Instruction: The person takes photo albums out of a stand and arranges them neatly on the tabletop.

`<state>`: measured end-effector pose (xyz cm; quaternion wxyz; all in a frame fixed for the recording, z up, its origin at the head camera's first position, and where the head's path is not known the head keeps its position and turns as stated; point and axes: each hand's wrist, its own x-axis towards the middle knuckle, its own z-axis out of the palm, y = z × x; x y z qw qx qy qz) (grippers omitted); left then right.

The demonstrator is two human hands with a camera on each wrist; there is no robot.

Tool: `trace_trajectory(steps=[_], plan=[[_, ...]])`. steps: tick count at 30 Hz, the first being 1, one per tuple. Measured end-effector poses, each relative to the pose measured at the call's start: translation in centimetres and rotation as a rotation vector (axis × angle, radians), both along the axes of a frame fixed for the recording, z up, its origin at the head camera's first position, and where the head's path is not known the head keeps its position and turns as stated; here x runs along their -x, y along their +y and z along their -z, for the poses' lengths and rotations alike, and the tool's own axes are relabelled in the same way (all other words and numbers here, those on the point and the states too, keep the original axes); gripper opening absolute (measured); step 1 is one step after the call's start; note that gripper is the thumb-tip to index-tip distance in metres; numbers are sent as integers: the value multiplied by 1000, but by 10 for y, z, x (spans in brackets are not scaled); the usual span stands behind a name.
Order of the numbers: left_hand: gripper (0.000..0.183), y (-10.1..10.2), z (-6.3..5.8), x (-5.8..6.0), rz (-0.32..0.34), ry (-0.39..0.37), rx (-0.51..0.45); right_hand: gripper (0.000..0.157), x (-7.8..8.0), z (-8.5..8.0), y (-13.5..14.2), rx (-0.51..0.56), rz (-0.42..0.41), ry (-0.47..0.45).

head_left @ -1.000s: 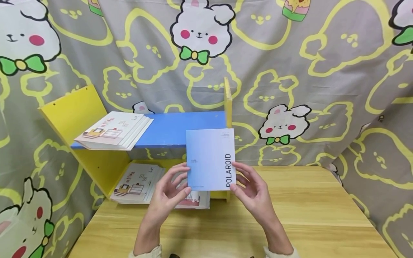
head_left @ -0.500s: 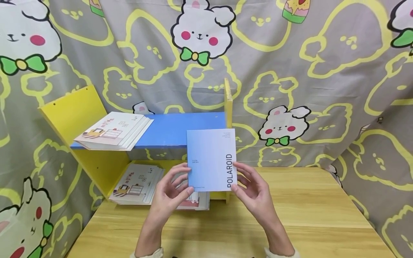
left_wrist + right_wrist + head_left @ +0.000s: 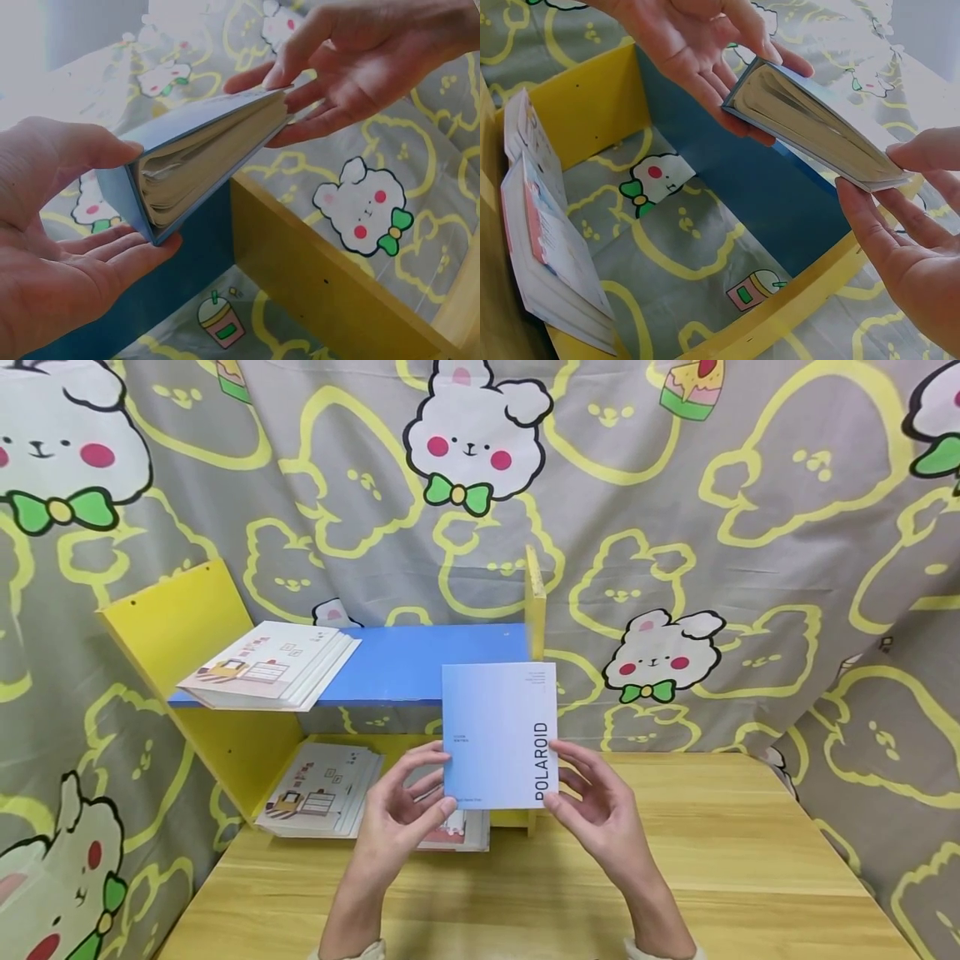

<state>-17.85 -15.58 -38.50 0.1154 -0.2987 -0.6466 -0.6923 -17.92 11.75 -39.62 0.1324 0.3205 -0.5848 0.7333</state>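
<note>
The POLAROID album, with a cover going from blue to white, is held in the air above the tabletop, in front of the right part of the blue shelf board. It is closed, its front cover turned up to the head view; in both wrist views the wavy page edges are visible between the two covers. The left hand holds it near the lower left corner, thumb on the front cover and other fingers beneath. The right hand has the same grip on the right side, so each grip is closed around the album's thickness. On the left end of the blue board, beside the yellow side panel, lies an upper stack of books. Under it, at the lower level, is a lower stack of books, and to its right another book, mostly hidden behind the album and left hand. Behind everything hangs a grey curtain with cartoon rabbits.
</note>
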Motion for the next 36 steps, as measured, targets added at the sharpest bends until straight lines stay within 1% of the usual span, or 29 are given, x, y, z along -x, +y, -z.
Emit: trace_trajectory(steps=[2,13,20,26,31,36], plan=[[44,1,0,0,-4,-2,1,59,0,0,1,-2,-2,-1],[44,6,1,2,31,2,-39,60,-1,-4,7,-24,20,-25],[44,11,4,2,64,-17,-77,62,-2,-5,12,-25,18,-35],[44,16,7,1,63,-4,-83,62,-4,-6,16,-28,17,-36],[44,22,8,1,62,-2,-83,62,-4,-8,23,-37,24,-33],[45,28,8,2,59,-16,-74,62,-5,-10,30,-64,40,-38]])
